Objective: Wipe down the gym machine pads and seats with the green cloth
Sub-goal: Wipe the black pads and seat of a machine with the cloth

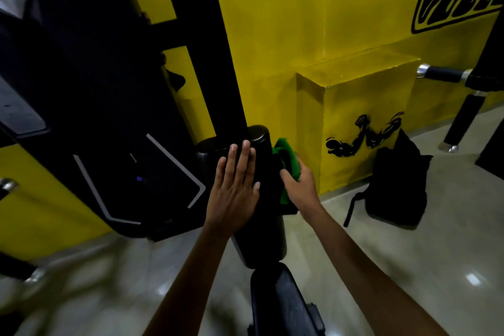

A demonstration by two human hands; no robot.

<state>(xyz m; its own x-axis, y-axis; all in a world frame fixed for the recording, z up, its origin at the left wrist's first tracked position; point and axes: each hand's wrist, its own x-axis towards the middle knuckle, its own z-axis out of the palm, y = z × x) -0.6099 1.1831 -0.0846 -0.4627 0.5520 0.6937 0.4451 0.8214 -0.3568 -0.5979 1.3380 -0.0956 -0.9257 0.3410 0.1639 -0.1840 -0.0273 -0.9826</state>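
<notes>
Yellow wall [313,8]; crumpled green cloth [286,161].

Head camera looks steeply down, close above both forearms.

Bunched green cloth [288,164] against black pad [261,161]

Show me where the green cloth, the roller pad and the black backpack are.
green cloth [288,159]: head view, on the upper bunched fold.
roller pad [263,172]: head view, on its top between the hands.
black backpack [395,185]: head view, on its front panel.
</notes>
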